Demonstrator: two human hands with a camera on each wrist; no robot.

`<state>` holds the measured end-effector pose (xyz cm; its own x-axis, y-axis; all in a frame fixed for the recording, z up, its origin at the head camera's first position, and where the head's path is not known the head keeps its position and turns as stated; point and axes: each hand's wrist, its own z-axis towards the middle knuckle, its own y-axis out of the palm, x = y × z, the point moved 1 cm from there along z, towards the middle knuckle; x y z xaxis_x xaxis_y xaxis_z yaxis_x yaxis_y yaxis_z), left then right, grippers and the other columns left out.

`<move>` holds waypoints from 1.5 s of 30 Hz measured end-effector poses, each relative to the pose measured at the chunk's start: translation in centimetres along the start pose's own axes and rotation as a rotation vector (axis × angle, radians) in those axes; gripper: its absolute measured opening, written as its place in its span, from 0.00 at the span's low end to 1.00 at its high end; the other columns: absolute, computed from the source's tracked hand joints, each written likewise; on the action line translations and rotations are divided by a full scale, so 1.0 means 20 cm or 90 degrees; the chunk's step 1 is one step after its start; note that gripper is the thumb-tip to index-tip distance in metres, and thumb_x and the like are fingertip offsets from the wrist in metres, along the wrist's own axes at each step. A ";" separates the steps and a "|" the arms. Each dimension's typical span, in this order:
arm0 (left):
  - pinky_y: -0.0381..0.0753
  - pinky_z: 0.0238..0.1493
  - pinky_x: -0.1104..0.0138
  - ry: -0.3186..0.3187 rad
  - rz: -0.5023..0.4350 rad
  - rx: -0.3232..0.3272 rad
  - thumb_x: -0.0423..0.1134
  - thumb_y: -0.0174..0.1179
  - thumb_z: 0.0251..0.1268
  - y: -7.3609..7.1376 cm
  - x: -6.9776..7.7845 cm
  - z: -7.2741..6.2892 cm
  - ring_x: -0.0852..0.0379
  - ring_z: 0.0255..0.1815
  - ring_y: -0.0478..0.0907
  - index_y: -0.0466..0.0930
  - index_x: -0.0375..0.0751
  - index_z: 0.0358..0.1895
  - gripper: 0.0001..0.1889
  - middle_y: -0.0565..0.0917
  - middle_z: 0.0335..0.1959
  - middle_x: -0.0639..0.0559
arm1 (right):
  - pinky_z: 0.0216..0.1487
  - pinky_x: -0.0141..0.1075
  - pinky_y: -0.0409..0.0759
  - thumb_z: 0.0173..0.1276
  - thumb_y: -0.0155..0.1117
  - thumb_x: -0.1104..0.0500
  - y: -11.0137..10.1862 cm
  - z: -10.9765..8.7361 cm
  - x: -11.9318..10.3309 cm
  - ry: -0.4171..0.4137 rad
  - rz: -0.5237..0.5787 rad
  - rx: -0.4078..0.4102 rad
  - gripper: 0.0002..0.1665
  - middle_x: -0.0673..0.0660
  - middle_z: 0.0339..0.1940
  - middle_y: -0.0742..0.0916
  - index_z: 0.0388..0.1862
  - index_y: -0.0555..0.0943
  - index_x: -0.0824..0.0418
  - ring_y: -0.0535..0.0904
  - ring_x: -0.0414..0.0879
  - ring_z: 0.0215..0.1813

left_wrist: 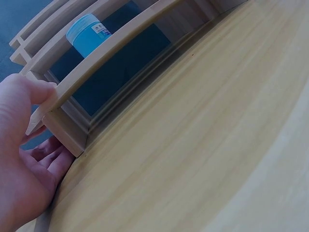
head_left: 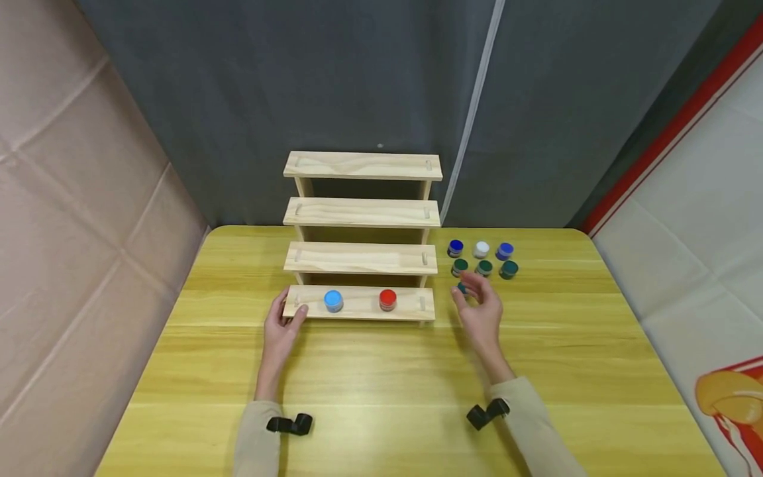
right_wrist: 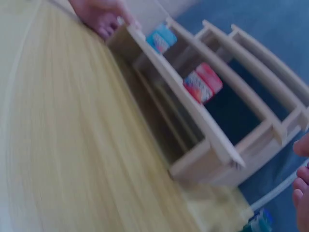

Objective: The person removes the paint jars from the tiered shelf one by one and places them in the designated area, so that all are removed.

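A stepped wooden display rack (head_left: 360, 258) with several boards stands on the table. On its lowest board sit a light-blue-capped paint jar (head_left: 334, 301) and a red-capped paint jar (head_left: 387, 300), set apart. My left hand (head_left: 280, 334) grips that board's left end, thumb on top and fingers down by the side support, seen in the left wrist view. Right of the rack, my right hand (head_left: 481, 318) is over a teal-capped jar (head_left: 461, 288), its thumb and fingers parted. The hand partly hides this jar. In the right wrist view nothing shows between the thumb and fingers (right_wrist: 300, 187).
Behind my right hand stand more small jars in two rows, with blue caps (head_left: 456, 246), a white cap (head_left: 481, 249) and green caps (head_left: 484, 267). A dark curtain (head_left: 298, 79) hangs behind the wooden table (head_left: 369, 391).
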<state>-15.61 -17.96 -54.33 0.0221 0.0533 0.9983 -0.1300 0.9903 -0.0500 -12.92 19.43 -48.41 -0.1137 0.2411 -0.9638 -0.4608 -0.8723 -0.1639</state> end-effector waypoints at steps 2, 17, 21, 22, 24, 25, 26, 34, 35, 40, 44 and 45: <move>0.74 0.58 0.85 0.000 -0.001 0.001 0.31 0.59 0.73 0.00 0.00 0.00 0.48 0.67 0.71 0.59 0.38 0.78 0.33 0.68 0.74 0.34 | 0.65 0.36 0.80 0.65 0.69 0.71 0.02 -0.01 -0.04 -0.012 0.010 -0.012 0.23 0.69 0.58 0.85 0.59 0.79 0.71 0.80 0.52 0.57; 0.75 0.57 0.85 -0.001 -0.001 0.000 0.33 0.60 0.74 0.00 -0.01 0.00 0.53 0.66 0.72 0.60 0.40 0.78 0.33 0.68 0.75 0.36 | 0.67 0.58 0.76 0.64 0.68 0.75 0.14 -0.15 -0.26 -0.024 0.041 -0.096 0.23 0.75 0.58 0.83 0.57 0.77 0.79 0.78 0.66 0.61; 0.75 0.57 0.85 0.002 -0.008 0.002 0.32 0.60 0.73 0.00 -0.01 0.00 0.45 0.69 0.70 0.60 0.39 0.78 0.33 0.68 0.75 0.35 | 0.65 0.58 0.77 0.63 0.69 0.75 0.17 -0.17 -0.25 -0.022 0.038 -0.109 0.23 0.74 0.56 0.84 0.57 0.77 0.79 0.79 0.67 0.60; 0.75 0.57 0.85 0.000 -0.009 0.002 0.32 0.60 0.73 0.00 -0.01 0.00 0.44 0.70 0.69 0.60 0.39 0.78 0.33 0.68 0.75 0.36 | 0.65 0.58 0.77 0.63 0.69 0.75 0.18 -0.17 -0.25 -0.018 0.039 -0.113 0.23 0.74 0.56 0.84 0.57 0.77 0.79 0.79 0.67 0.60; 0.74 0.56 0.85 -0.001 -0.011 0.000 0.32 0.59 0.74 0.00 -0.01 0.00 0.43 0.70 0.69 0.60 0.40 0.78 0.32 0.67 0.75 0.37 | 0.65 0.59 0.77 0.63 0.69 0.75 0.20 -0.18 -0.25 -0.013 0.036 -0.124 0.23 0.73 0.57 0.84 0.56 0.78 0.78 0.79 0.66 0.60; 0.74 0.56 0.85 -0.002 -0.013 0.000 0.32 0.59 0.74 0.00 -0.01 0.00 0.43 0.70 0.69 0.60 0.40 0.78 0.32 0.67 0.75 0.37 | 0.65 0.59 0.77 0.63 0.69 0.74 0.21 -0.19 -0.23 -0.008 0.037 -0.129 0.23 0.73 0.57 0.84 0.57 0.78 0.78 0.79 0.66 0.60; 0.74 0.56 0.85 -0.002 -0.014 -0.001 0.32 0.59 0.74 0.00 -0.01 0.00 0.43 0.71 0.68 0.60 0.40 0.78 0.32 0.67 0.75 0.37 | 0.66 0.59 0.77 0.63 0.69 0.74 0.23 -0.19 -0.21 -0.005 0.040 -0.134 0.23 0.73 0.57 0.84 0.57 0.78 0.77 0.79 0.66 0.60; 0.74 0.56 0.85 -0.003 -0.011 -0.005 0.33 0.59 0.74 0.00 0.00 0.00 0.44 0.71 0.69 0.59 0.41 0.78 0.33 0.68 0.75 0.37 | 0.67 0.51 0.79 0.60 0.74 0.71 0.33 -0.19 -0.08 -0.026 0.022 -0.171 0.25 0.66 0.57 0.86 0.57 0.80 0.68 0.81 0.60 0.61; 0.74 0.56 0.85 -0.004 -0.010 -0.005 0.33 0.59 0.74 0.00 0.00 0.00 0.44 0.70 0.69 0.59 0.41 0.78 0.33 0.68 0.75 0.37 | 0.66 0.50 0.80 0.60 0.74 0.70 0.33 -0.19 -0.08 -0.030 0.016 -0.174 0.25 0.64 0.57 0.86 0.57 0.81 0.67 0.81 0.58 0.61; 0.75 0.56 0.85 -0.003 -0.011 -0.005 0.33 0.60 0.74 0.00 0.01 0.00 0.43 0.69 0.69 0.59 0.40 0.78 0.33 0.68 0.75 0.35 | 0.64 0.48 0.82 0.60 0.76 0.67 0.37 -0.21 -0.08 -0.042 -0.007 -0.194 0.25 0.61 0.56 0.87 0.57 0.82 0.64 0.83 0.56 0.58; 0.74 0.57 0.86 -0.005 -0.014 -0.006 0.32 0.59 0.74 0.00 0.01 0.00 0.43 0.70 0.69 0.59 0.40 0.78 0.33 0.68 0.74 0.35 | 0.62 0.48 0.83 0.60 0.76 0.65 0.40 -0.22 -0.09 -0.048 -0.045 -0.209 0.25 0.60 0.55 0.88 0.57 0.81 0.64 0.84 0.55 0.56; 0.73 0.58 0.86 -0.005 -0.015 -0.006 0.32 0.59 0.73 0.00 0.01 0.00 0.43 0.71 0.68 0.59 0.39 0.78 0.33 0.68 0.74 0.35 | 0.61 0.48 0.84 0.60 0.76 0.66 0.41 -0.22 -0.10 -0.052 -0.053 -0.210 0.25 0.61 0.55 0.88 0.57 0.81 0.64 0.84 0.56 0.56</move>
<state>-15.64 -18.01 -54.20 0.0173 0.0287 0.9994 -0.1197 0.9925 -0.0264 -12.64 10.04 -48.81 -0.1639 0.3387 -0.9265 -0.1642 -0.9355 -0.3130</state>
